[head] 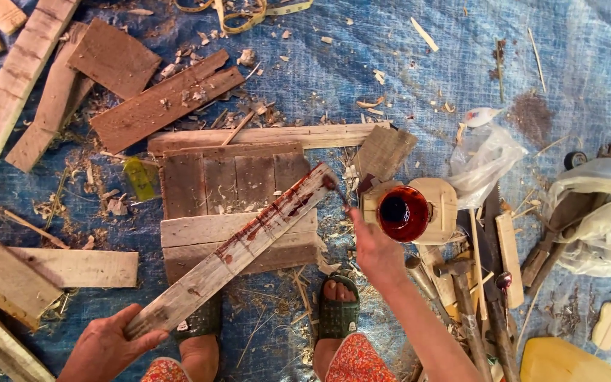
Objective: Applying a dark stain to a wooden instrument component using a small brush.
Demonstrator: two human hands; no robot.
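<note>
Your left hand (104, 346) grasps the plank (238, 247), stained red only at its far end; your right hand (373, 251) pinches the brush (339, 194).

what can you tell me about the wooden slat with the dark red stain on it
The wooden slat is a long, pale, weathered strip lying diagonally across a stack of brown boards. Dark red stain streaks its upper half, heaviest towards the top right end; the lower half is bare grey wood. The left hand grips its lower left end. At the top end, the right hand holds a brush just off the tip, beside a jar of red stain.
</note>
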